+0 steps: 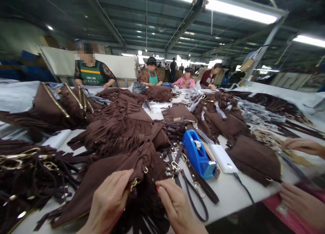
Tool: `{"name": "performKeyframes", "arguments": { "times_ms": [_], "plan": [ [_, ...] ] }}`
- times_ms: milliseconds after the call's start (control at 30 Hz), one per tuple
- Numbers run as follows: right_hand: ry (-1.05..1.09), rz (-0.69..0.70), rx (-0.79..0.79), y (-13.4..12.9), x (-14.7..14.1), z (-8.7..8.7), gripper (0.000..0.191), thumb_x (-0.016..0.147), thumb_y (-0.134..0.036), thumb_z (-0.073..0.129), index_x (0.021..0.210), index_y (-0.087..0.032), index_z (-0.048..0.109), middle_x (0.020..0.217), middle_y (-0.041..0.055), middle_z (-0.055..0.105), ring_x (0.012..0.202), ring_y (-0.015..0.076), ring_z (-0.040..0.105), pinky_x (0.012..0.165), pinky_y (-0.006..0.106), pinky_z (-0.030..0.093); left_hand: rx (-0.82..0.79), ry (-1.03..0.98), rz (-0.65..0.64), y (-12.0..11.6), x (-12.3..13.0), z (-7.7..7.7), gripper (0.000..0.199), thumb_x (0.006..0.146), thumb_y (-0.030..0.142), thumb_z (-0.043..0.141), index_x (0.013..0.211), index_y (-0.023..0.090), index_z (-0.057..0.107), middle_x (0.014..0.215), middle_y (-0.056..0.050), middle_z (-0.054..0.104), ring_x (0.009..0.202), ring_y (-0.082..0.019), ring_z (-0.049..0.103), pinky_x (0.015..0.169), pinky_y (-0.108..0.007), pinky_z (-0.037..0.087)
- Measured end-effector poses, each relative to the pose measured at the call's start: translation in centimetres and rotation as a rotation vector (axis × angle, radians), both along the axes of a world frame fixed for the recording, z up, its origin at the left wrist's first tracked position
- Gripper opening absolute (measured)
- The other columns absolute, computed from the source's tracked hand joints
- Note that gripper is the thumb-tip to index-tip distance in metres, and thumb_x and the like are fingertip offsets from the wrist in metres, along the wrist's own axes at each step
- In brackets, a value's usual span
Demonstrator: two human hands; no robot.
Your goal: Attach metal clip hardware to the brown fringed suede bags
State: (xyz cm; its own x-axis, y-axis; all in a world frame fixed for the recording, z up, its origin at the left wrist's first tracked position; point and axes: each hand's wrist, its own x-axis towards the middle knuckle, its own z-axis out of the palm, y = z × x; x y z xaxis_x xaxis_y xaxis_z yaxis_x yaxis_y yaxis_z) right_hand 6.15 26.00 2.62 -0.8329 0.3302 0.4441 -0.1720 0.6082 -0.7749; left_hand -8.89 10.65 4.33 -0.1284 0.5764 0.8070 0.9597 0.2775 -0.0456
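Note:
A brown fringed bag (101,174) lies at the near edge of the table, its gold zipper and rings showing. My left hand (110,196) is closed on the bag beside a gold clasp (134,184). To the right, my right hand (175,201) pinches something small and reddish at the bag's fringe, too small to make out. Dark fringe hangs between the two hands. Brown straps with metal hooks (195,179) lie just beyond my right hand.
A blue tape dispenser (198,154) and a white power bank (223,158) with a cable stand right of centre. Brown bags (256,157) and straps are heaped around. Another person's hands (302,200) work at the right edge; several people sit or stand across the table.

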Motion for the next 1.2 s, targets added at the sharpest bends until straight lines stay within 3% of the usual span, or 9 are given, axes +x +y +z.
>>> {"name": "performKeyframes", "arguments": {
  "times_ms": [200,433,533,667,867,967,1033,1100,1200],
  "plan": [
    [-0.308,-0.558,0.574,5.6,0.9,-5.3,0.025,0.086,-0.006,0.036,0.097,-0.016,0.056,0.092,0.0103,0.06,0.084,0.0245,0.055,0.072,0.036,0.043,-0.051,0.084,-0.031,0.7,0.4,-1.8,0.023,0.085,0.018,0.04,0.096,0.013,0.06,0.084,-0.007,0.066,0.075,-0.018,0.061,0.072,-0.027,0.046],
    [-0.418,-0.599,0.577,8.3,-1.2,-6.5,0.022,0.08,-0.002,0.044,0.073,-0.018,0.057,0.074,0.0091,0.058,0.074,0.0257,0.056,0.065,0.034,0.041,-0.167,0.157,-0.003,0.5,0.8,-4.2,0.025,0.083,0.016,0.043,0.1,0.011,0.06,0.092,-0.009,0.067,0.083,-0.02,0.061,0.078,-0.028,0.045],
    [-0.357,-0.576,0.479,8.9,-1.9,-6.4,0.023,0.083,-0.005,0.041,0.069,-0.018,0.053,0.072,0.0084,0.057,0.068,0.0227,0.057,0.062,0.032,0.043,-0.189,0.149,0.015,0.0,0.5,-4.6,0.027,0.082,0.015,0.044,0.104,0.01,0.058,0.095,-0.009,0.067,0.087,-0.02,0.06,0.08,-0.028,0.044],
    [-0.236,-0.527,0.305,8.5,-1.0,-5.0,0.025,0.092,-0.019,0.028,0.084,-0.018,0.052,0.081,0.0076,0.057,0.07,0.0184,0.059,0.063,0.029,0.048,-0.162,0.113,0.037,-0.1,0.5,-4.3,0.027,0.083,0.014,0.041,0.105,0.01,0.057,0.095,-0.009,0.066,0.088,-0.019,0.059,0.082,-0.028,0.043],
    [-0.252,-0.067,-0.531,4.1,0.3,-0.8,0.043,0.087,-0.056,0.042,0.102,-0.017,0.053,0.064,-0.0038,0.048,0.05,0.0092,0.045,0.045,0.018,0.037,-0.107,0.049,0.01,0.8,1.1,-3.4,0.024,0.085,0.014,0.04,0.101,0.01,0.058,0.091,-0.008,0.064,0.084,-0.018,0.058,0.079,-0.027,0.043],
    [-0.295,0.037,-0.667,2.5,0.2,-0.1,0.045,0.087,-0.06,0.041,0.088,-0.017,0.054,0.062,-0.0045,0.044,0.049,0.0073,0.041,0.043,0.017,0.034,-0.083,-0.028,0.032,1.0,1.5,-3.2,0.026,0.084,0.009,0.037,0.099,0.011,0.059,0.092,-0.007,0.063,0.085,-0.017,0.058,0.079,-0.027,0.044],
    [-0.271,0.049,-0.525,2.0,0.1,-0.4,0.039,0.093,-0.051,0.035,0.087,-0.018,0.055,0.064,-0.0023,0.048,0.054,0.0092,0.047,0.049,0.018,0.04,-0.097,-0.092,0.012,0.9,1.7,-3.3,0.028,0.081,0.009,0.039,0.1,0.011,0.059,0.093,-0.007,0.063,0.086,-0.017,0.058,0.078,-0.027,0.046],
    [-0.148,0.035,-0.217,1.9,0.0,-1.1,0.03,0.097,-0.036,0.032,0.104,-0.019,0.056,0.081,0.0032,0.056,0.073,0.0134,0.056,0.065,0.023,0.049,-0.17,-0.208,-0.037,0.6,2.1,-3.3,0.034,0.075,0.011,0.046,0.106,0.015,0.059,0.1,-0.007,0.063,0.091,-0.019,0.058,0.078,-0.028,0.047],
    [0.032,-0.003,0.22,1.8,-0.2,-2.2,0.037,0.094,-0.016,0.033,0.13,-0.021,0.041,0.101,0.0095,0.057,0.09,0.0176,0.058,0.077,0.029,0.052,-0.278,-0.635,-0.137,0.5,2.9,-2.3,0.04,0.071,0.015,0.051,0.11,0.022,0.057,0.109,-0.005,0.06,0.1,-0.02,0.056,0.085,-0.029,0.046]
  ]
}}
